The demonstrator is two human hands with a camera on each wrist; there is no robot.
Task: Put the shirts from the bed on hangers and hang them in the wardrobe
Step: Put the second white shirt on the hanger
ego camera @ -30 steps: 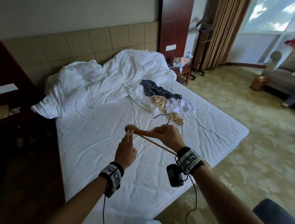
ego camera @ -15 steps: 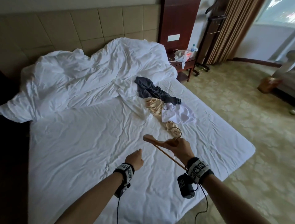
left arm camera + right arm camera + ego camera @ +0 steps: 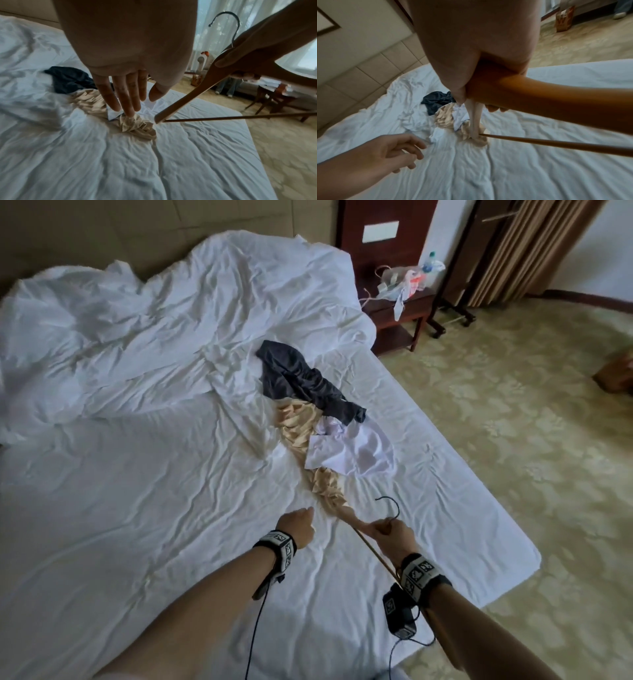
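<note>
Now right hand [image 3: 390, 537] gripping hanger [image 3: 187, 97], left hand [image 3: 296, 525] free

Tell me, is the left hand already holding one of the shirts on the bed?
No. In the left wrist view the left hand reaches with straight fingers toward the beige shirt and grips nothing, while the right hand holds the hanger.

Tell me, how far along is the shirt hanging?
Barely begun. Done: a wooden hanger is picked up, gripped by the right hand. In hand: the left hand, fingers open, reaches toward the beige shirt. Left: the beige, white shirt and dark shirt all lie crumpled on the bed; no wardrobe is in view.
</note>
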